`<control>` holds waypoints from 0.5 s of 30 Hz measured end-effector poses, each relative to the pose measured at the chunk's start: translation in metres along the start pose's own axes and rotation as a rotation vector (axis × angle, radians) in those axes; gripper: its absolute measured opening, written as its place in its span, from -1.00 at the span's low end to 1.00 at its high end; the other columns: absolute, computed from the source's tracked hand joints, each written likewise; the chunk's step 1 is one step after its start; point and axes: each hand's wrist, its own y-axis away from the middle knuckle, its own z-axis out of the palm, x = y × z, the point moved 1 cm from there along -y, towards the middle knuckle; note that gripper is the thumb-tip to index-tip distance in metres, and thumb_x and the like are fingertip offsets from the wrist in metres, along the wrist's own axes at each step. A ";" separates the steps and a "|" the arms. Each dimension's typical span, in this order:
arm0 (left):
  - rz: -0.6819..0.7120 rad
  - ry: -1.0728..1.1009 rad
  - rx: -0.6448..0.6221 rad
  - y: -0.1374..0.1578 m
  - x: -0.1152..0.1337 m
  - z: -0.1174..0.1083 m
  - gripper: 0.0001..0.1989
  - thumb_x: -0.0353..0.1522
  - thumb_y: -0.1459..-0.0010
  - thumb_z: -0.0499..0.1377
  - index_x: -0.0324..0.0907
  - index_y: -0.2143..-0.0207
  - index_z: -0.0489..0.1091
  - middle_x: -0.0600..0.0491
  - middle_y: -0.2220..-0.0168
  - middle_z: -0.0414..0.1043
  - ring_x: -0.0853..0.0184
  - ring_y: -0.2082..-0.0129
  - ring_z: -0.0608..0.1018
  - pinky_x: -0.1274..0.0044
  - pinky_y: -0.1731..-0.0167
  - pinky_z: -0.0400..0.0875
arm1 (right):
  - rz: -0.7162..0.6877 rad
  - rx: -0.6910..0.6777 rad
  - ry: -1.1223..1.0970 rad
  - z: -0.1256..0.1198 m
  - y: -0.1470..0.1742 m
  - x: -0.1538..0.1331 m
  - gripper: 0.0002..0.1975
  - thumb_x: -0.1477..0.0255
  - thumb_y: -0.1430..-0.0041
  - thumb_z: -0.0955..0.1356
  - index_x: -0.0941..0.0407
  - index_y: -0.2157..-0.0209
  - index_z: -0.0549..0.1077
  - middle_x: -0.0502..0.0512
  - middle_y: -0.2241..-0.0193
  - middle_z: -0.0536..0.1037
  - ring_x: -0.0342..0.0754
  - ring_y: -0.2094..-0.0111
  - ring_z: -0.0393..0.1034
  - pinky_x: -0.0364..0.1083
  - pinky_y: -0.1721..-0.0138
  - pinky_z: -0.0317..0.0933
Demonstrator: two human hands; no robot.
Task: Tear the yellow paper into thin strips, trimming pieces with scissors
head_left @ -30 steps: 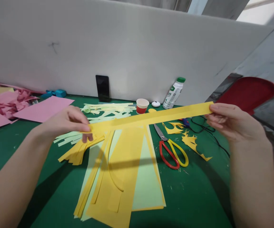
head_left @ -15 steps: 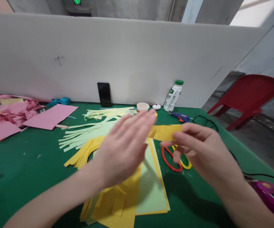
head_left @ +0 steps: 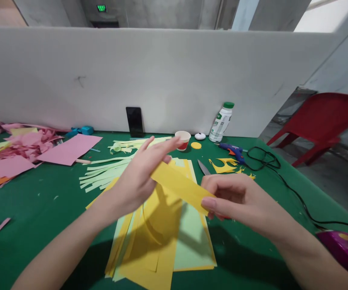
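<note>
My right hand (head_left: pixel 237 197) pinches one end of a flat yellow paper strip (head_left: pixel 181 186) between thumb and fingers. The strip slants up to the left, its far end meeting my left hand (head_left: pixel 140 175). That hand is open with its fingers stretched out; whether it grips the strip's end is hidden. Below lie yellow paper sheets (head_left: pixel 150 257) and pale green sheets (head_left: pixel 192 249), stacked on the green table. Pale green fringed strips (head_left: pixel 101 173) fan out beyond my left wrist. A scissors blade (head_left: pixel 203 167) shows past my right fingers, the handles mostly covered.
Pink paper (head_left: pixel 71 149) and crumpled scraps lie at left. Along the white partition (head_left: pixel 162 72) stand a phone (head_left: pixel 134 121), a paper cup (head_left: pixel 183 141) and a bottle (head_left: pixel 221 123). A glue gun (head_left: pixel 232 150) trails a cord at right. Yellow offcuts (head_left: pixel 222 165) lie nearby.
The strip now shows longer and slants down toward my right hand. My left hand has moved left and turned, and my right hand is slightly lower and further left.
</note>
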 end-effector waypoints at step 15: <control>-0.558 0.747 0.609 0.020 -0.147 -0.067 -0.70 -0.21 -0.15 -0.02 -0.14 0.16 0.33 0.02 0.05 0.44 0.15 -0.08 0.35 0.14 -0.07 0.19 | -0.127 0.230 0.034 -0.057 0.020 -0.003 -0.68 0.20 0.07 0.40 0.09 0.71 0.36 -0.04 0.71 0.27 -0.17 0.61 0.17 -0.16 0.61 0.06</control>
